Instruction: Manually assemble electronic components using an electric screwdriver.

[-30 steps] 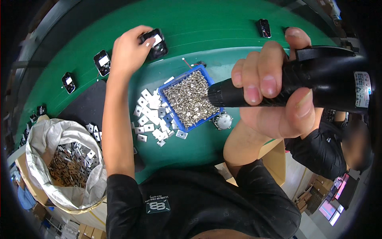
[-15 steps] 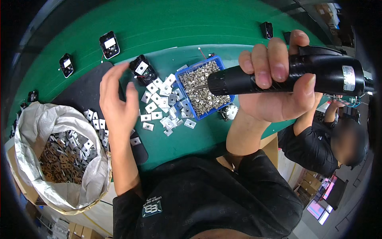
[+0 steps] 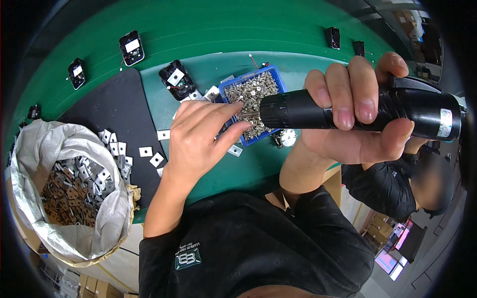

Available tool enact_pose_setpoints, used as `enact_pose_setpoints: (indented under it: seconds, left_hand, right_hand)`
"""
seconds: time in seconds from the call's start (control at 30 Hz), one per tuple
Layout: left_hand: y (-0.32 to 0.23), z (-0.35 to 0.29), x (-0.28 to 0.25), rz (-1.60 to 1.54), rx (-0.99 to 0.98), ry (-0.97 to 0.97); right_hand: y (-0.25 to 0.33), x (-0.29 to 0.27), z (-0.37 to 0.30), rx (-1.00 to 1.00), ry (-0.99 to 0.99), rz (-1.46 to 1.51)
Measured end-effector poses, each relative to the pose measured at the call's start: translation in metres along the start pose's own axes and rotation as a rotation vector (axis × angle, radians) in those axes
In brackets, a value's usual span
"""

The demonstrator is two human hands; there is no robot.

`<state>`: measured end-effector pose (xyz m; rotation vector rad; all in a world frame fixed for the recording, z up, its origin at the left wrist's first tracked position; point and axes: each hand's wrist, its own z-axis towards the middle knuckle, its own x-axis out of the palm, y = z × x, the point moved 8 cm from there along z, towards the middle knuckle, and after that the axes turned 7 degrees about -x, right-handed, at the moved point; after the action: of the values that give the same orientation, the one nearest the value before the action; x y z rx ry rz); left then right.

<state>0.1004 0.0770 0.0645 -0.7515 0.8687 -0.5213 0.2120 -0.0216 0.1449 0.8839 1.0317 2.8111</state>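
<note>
My right hand (image 3: 348,111) grips a black electric screwdriver (image 3: 422,111) lying level, its bit (image 3: 248,114) pointing left over the blue bin (image 3: 279,79) of small silver screws (image 3: 256,87). At the bit's tip, the thumb and fingers of my left hand (image 3: 196,136) are pinched together; whatever is between them is too small to make out. Beyond that hand sits an open black plastic housing (image 3: 178,94) with a square metal plate (image 3: 175,76) inside. My left hand hides most of the loose metal plates (image 3: 235,150) beside the bin.
A white sack (image 3: 30,164) of metal plates stands at the left, by a black mat (image 3: 117,99) with some plates on it. Several black housings (image 3: 131,47) lie along the green belt (image 3: 208,30) at the back. A round white part (image 3: 286,138) lies by the bin. Another person (image 3: 382,186) works at right.
My left hand has moved right from beside the housing to the bit tip, its fingers closing. The screwdriver has shifted slightly right and down in the view, still in my right hand.
</note>
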Motion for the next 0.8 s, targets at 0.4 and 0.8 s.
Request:
enact_pose_setpoints:
  seconds: [0.4, 0.8]
  left_hand:
    - [0.003, -0.004, -0.002, -0.057, -0.034, -0.062]
    - [0.006, -0.005, -0.008, -0.038, -0.019, -0.084]
  right_hand:
    - [-0.003, 0.001, -0.001, 0.006, -0.014, 0.022]
    - [-0.012, 0.001, -0.001, 0.004, 0.029, 0.036]
